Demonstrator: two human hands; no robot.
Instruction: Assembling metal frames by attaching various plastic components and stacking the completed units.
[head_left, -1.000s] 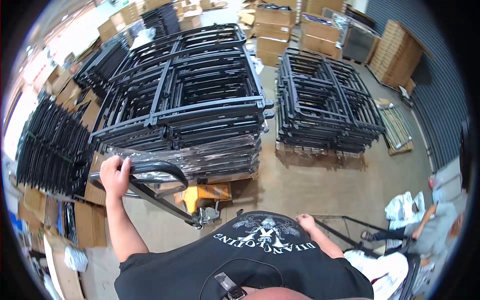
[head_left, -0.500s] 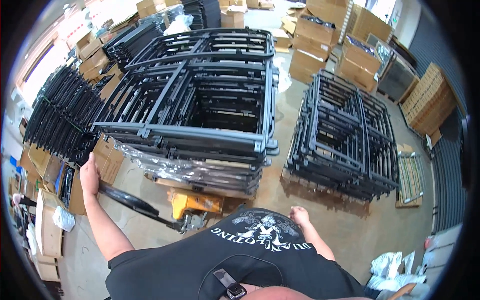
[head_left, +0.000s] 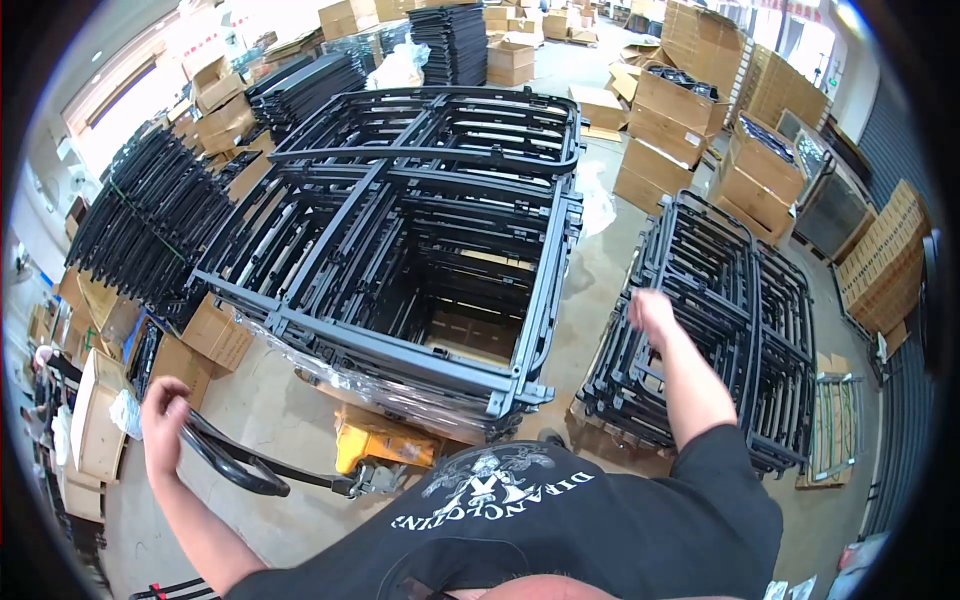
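Observation:
My left hand [head_left: 165,412] is beside the black loop handle [head_left: 238,468] of a yellow pallet jack [head_left: 375,447], its fingers loosely curled and apart. Whether it touches the loop's near end is hard to see. The jack stands at the near side of a large stack of black metal frames [head_left: 330,250], partly wrapped in clear film. Reaching forward on the right, my right hand [head_left: 652,314] appears above a smaller stack of similar frames [head_left: 735,335]. Its fingers droop with nothing visible in them, and no contact with the frames can be made out.
Bundled black curved parts [head_left: 150,210] stand on the left, near cardboard boxes [head_left: 215,335]. More open cartons [head_left: 670,115] are at the back right. A stack of flat cartons [head_left: 885,265] lies by the grey ribbed wall. Concrete floor runs between the two frame stacks.
My right hand has risen from beside my body and swung forward over the smaller stack. My left hand and the jack handle are lower in view, and the hand's fingers have loosened.

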